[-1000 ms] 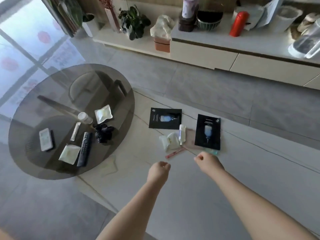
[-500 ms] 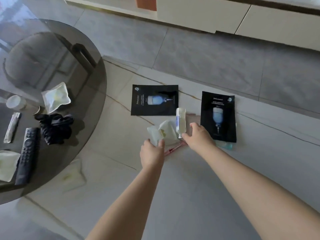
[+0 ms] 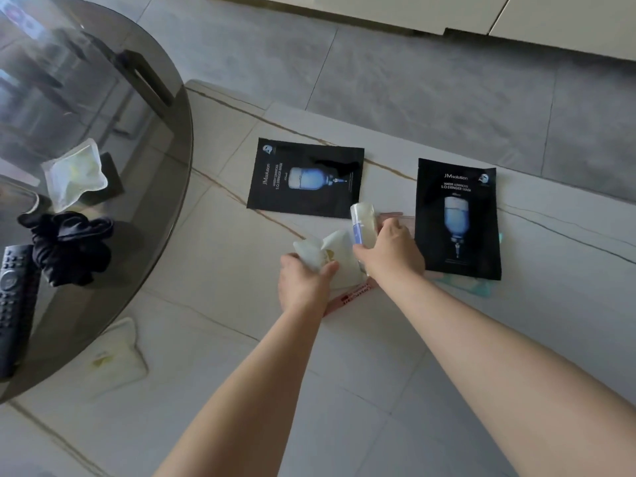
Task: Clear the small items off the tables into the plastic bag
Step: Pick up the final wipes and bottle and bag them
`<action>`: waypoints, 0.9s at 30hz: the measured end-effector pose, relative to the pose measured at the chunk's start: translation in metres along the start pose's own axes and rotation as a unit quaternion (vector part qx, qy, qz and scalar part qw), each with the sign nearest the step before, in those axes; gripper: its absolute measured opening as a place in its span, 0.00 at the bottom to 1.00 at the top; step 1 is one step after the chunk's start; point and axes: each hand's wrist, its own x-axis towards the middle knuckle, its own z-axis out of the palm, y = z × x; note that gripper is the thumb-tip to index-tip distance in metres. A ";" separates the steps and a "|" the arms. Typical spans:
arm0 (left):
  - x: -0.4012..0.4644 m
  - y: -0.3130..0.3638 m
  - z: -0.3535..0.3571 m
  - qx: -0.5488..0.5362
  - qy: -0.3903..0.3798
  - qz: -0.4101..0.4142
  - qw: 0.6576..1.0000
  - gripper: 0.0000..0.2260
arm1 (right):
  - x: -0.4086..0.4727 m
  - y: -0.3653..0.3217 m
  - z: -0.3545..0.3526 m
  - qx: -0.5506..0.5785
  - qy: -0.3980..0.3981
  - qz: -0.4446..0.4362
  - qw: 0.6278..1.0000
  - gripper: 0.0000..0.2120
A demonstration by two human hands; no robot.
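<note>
On the pale marble table my left hand (image 3: 303, 284) grips a crumpled white pouch (image 3: 330, 251). Right beside it, my right hand (image 3: 392, 253) holds a small clear bottle with a blue label (image 3: 361, 223), lifted off the surface. A pink sachet (image 3: 351, 297) lies partly under my left wrist. Two black face-mask packets lie flat: one (image 3: 304, 179) behind my hands, the other (image 3: 457, 218) to the right. A teal packet (image 3: 475, 287) pokes out beneath the right one. No plastic bag is in view.
A round dark glass table (image 3: 148, 160) overlaps the left side, carrying a white pouch (image 3: 74, 175), a black scrunched cloth (image 3: 69, 247) and a remote control (image 3: 13, 297). Another pale pouch (image 3: 113, 356) shows through the glass. Grey floor and a cream cabinet base (image 3: 378, 12) lie beyond.
Both hands reached forward from empty fists onto the items. My left hand took hold of the white pouch, and my right hand picked up the small bottle. The view tilted down and closer.
</note>
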 end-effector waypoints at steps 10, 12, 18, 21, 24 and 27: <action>-0.032 -0.004 -0.010 -0.127 -0.052 -0.048 0.989 0.11 | -0.013 0.034 -0.033 0.153 -0.082 0.027 0.984 0.18; -0.038 -0.001 -0.008 -0.140 -0.077 -0.049 0.986 0.09 | -0.014 0.045 -0.039 0.179 -0.065 0.035 0.981 0.15; -0.048 -0.018 0.010 0.072 -0.065 0.001 0.995 0.17 | -0.014 0.076 -0.047 0.230 -0.019 0.063 0.971 0.10; -0.051 -0.023 0.013 0.173 -0.042 0.047 0.983 0.21 | -0.015 0.085 -0.044 0.257 -0.019 0.070 0.964 0.12; -0.051 -0.024 0.014 0.282 -0.026 0.082 0.956 0.21 | -0.017 0.089 -0.037 0.267 -0.032 0.059 0.962 0.11; -0.054 -0.024 0.016 0.324 -0.015 0.090 0.942 0.20 | -0.019 0.090 -0.031 0.270 -0.033 0.054 0.961 0.11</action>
